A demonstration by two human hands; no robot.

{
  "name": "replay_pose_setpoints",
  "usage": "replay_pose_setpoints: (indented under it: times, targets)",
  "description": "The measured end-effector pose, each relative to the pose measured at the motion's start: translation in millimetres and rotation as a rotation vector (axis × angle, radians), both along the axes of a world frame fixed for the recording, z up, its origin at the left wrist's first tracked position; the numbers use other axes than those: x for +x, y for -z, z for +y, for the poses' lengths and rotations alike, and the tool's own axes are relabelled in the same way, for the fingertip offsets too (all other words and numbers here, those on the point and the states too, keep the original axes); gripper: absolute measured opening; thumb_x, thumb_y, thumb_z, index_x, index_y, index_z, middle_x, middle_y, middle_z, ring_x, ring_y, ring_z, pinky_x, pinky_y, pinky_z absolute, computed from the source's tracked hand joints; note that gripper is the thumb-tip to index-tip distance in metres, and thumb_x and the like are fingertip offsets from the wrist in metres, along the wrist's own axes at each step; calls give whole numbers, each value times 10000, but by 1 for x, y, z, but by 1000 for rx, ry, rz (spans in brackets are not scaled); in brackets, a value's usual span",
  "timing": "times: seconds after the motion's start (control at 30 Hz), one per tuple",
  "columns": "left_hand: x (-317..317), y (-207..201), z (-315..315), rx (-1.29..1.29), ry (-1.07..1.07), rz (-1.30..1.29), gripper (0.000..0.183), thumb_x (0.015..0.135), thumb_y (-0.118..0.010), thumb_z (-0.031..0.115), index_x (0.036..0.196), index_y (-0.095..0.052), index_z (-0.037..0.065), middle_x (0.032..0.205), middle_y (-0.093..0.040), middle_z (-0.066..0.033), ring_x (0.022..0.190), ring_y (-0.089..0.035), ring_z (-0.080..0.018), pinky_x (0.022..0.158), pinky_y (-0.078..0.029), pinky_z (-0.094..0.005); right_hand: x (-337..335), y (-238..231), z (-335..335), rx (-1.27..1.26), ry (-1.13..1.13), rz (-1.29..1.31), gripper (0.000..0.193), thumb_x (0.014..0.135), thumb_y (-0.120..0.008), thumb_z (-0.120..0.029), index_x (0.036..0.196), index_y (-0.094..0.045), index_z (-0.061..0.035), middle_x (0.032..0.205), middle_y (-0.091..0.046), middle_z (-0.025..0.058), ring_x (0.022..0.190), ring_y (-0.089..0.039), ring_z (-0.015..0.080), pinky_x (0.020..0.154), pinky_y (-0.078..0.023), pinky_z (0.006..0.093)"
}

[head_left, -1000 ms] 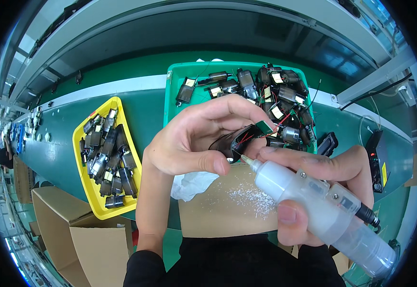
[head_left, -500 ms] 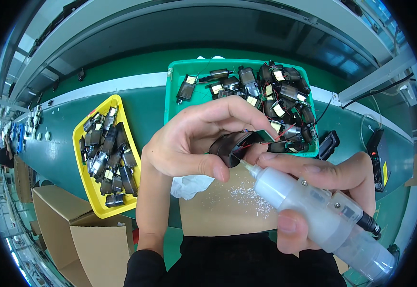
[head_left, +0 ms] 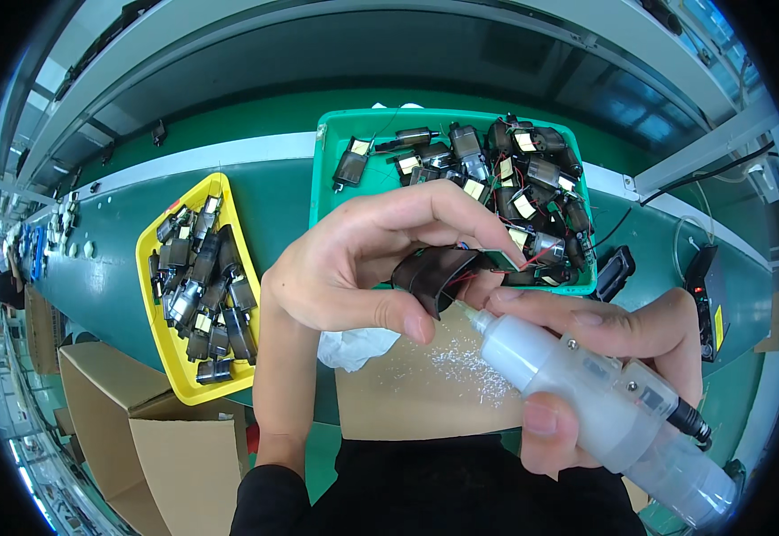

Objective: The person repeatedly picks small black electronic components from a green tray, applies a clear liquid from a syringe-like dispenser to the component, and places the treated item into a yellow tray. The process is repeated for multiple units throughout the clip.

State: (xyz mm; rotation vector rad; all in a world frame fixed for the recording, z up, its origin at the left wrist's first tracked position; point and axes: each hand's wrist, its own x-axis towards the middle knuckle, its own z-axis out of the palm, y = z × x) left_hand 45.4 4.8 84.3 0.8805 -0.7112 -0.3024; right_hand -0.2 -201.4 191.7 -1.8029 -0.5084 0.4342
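My left hand (head_left: 331, 268) is closed on a dark plastic housing (head_left: 427, 273), its open end facing right. Thin red wires come out of that end, beside a small green circuit board (head_left: 498, 260). In my right hand (head_left: 626, 335) is a translucent white dispenser bottle (head_left: 546, 371) with a narrow tip and a black cable fitting. The bottle lies slanted, its tip just off the housing's lower right rim. Whether anything is coming out of the tip is too small to tell. My right fingertips sit close to the housing's open end.
A green tray (head_left: 340, 192) full of dark devices with wires stands behind my hands. To the left is a yellow tray (head_left: 245, 232) of similar parts. Cardboard (head_left: 389, 411) with white specks, a crumpled white tissue (head_left: 355, 348) and an open carton (head_left: 184, 473) are nearer.
The bottle's tip has shifted slightly right, away from the housing's rim. The housing has turned a little, and more of the green circuit board shows.
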Motion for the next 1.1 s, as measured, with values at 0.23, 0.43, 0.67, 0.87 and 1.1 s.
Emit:
replay_pose_setpoints:
  times: [0.23,0.43,0.67,0.87,1.1]
  targets:
    - [3,0,1,9,28,-55,631,679,-796,238,1076,-457,-115,964,-549,-196,830,-539,-233,710,-403,-343,-1,31,4,219,64,-356,447,694,-717,-53,1022,-474,130,953,-627,204,918,-628,248,835,-488,300]
    - [1,-2,2,21,40,-16,631,678,-796,253,1073,-466,-111,977,-561,-206,867,-548,-248,753,-413,-358,-2,28,7,199,90,-388,410,715,-716,-86,919,-425,117,937,-623,237,889,-640,246,813,-504,295]
    - [2,0,3,33,28,-47,621,677,-795,257,1066,-476,-108,985,-572,-215,905,-554,-265,794,-421,-368,5,14,-2,42,-38,-218,353,716,-701,-57,889,-441,109,934,-622,249,902,-638,258,822,-502,299]
    - [3,-2,5,53,63,-55,602,679,-793,227,1065,-478,-109,991,-572,-216,924,-554,-282,808,-424,-384,1,29,1,140,4,-400,485,749,-697,-133,916,-302,93,921,-607,273,901,-634,298,817,-516,358]
    - [3,-1,6,54,63,-78,595,679,-792,206,1067,-475,-114,1008,-570,-222,945,-551,-289,817,-428,-391,2,39,4,240,35,-437,503,775,-669,-170,931,-259,75,903,-591,300,875,-634,332,804,-525,404]
